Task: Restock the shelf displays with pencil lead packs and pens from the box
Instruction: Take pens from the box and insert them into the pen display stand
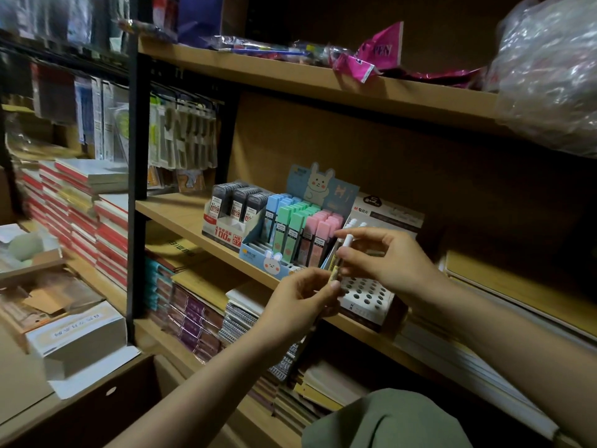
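Pretty dim shot, so some of this is hard to read. Centre-right of the frame, both hands are on one pen: the right hand pinches its white upper end between thumb and fingertips, and the left hand pinches the lower yellowish part, so both grips are closed on it. The pen's tip is hidden behind the left fingers. Right behind it sits the white pen display with rows of round holes, its lower right edge lost in shadow. To its left on the same shelf are the pastel lead packs in a bunny tray and the dark lead packs. The cardboard box at lower left is cut off by the frame edge.
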`<action>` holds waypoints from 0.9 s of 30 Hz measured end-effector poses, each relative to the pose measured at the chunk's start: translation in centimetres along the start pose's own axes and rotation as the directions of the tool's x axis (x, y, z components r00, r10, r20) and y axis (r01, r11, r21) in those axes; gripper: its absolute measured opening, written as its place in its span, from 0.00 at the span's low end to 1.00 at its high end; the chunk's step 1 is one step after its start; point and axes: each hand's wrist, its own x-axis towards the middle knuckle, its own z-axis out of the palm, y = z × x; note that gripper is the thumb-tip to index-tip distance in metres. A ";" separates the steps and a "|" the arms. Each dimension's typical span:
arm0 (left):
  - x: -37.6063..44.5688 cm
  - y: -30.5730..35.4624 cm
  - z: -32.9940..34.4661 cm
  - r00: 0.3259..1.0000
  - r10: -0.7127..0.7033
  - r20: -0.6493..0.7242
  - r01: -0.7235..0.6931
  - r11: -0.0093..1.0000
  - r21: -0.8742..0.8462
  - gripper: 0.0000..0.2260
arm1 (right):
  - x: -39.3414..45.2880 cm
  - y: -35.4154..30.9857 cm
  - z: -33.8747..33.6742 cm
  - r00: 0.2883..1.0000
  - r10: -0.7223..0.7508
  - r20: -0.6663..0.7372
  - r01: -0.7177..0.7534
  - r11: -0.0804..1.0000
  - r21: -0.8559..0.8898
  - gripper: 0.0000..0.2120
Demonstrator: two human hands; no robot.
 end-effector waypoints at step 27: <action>1.6 -5.9 -0.2 0.935 0.238 0.262 -0.311 0.199 0.929 0.27 | 5.0 3.2 -4.5 0.896 -0.343 -0.283 0.091 0.765 -0.638 0.09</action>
